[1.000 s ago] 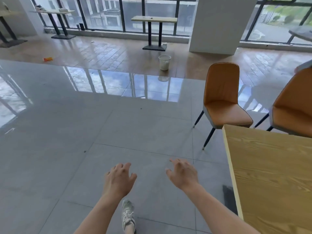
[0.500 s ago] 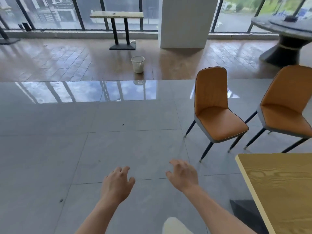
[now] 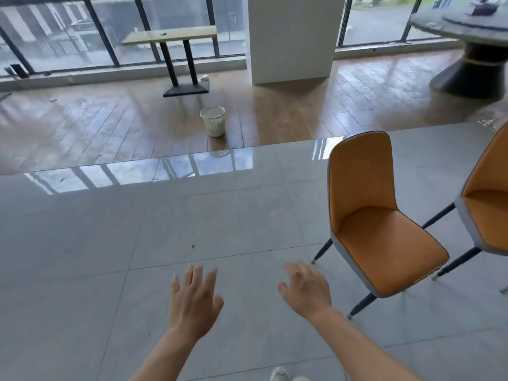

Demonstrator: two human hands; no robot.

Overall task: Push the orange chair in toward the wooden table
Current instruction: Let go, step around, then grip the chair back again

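Since the wooden desk has slid out of view past the lower right corner, where its corner sat a half-second ago, I log the view as swung left and lifted; the orange chair [image 3: 379,215] now fills more of the right side than it did.

Item, orange chair: stands upright on the grey tiled floor [image 3: 192,215], all visible legs down, seat facing toward the lower right, backrest toward the windows. Nothing touches it. With the desk unseen, I cannot tell how far the chair stands from it.

Item, second orange chair [image 3: 486,199]: just right of the first, cut by the frame edge, apart from it.

Item, right hand [image 3: 306,291]: the nearer grip, open, fingers spread, palm down, holding nothing. It hangs left of the chair's seat, near the front left leg, not touching.

Item, left hand [image 3: 193,301]: the other grip, likewise open and empty, well left of the chair.

Item, white wastebasket [image 3: 213,121]: beyond and left of the chair, on the brown wood flooring.

Item, white pillar [image 3: 291,37]: behind the chair, by the windows.

Judgement: the shift reads as an approach round to the chair's back; the push has not begun. The grips sit on the seat side, so I would expect to reach the backrest first.
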